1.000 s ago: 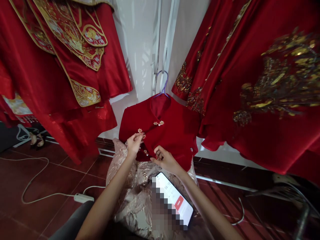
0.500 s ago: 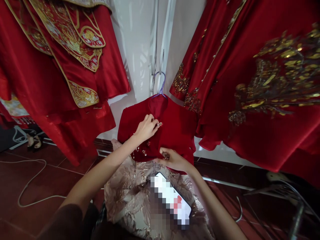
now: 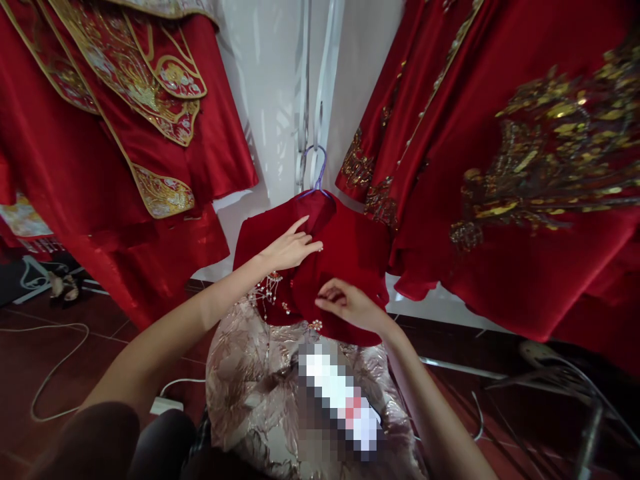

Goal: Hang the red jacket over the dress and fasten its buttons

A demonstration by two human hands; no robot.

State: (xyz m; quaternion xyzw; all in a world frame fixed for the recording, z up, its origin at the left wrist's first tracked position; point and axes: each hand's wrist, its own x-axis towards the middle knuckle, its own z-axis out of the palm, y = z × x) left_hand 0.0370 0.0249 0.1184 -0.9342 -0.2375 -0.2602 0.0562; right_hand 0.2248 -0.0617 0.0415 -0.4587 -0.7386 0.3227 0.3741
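Amid hanging red gowns point(image 3: 500, 233), the left hand point(image 3: 289, 250) lies flat and open-fingered on the velvet jacket point(image 3: 350, 247); just below, the right hand point(image 3: 350, 307) pinches its flap.

Matt, velvety red cloth makes up the small jacket point(image 3: 350, 250), which hangs on a thin, smooth-coated purple hanger point(image 3: 315, 167). Pearly beads point(image 3: 270, 288) glint on its front. The left robe point(image 3: 210, 147) and the right robe point(image 3: 500, 280) are glossy red satin. Each carries raised gold embroidery, which looks rough and sequinned on the right one. Below the jacket lies pale brocade point(image 3: 250, 373), a woven leaf pattern with a dull metallic sheen. The dark red floor point(image 3: 60, 400) is smooth, shiny tile. Across it runs a white cable point(image 3: 50, 373) that looks like plastic.
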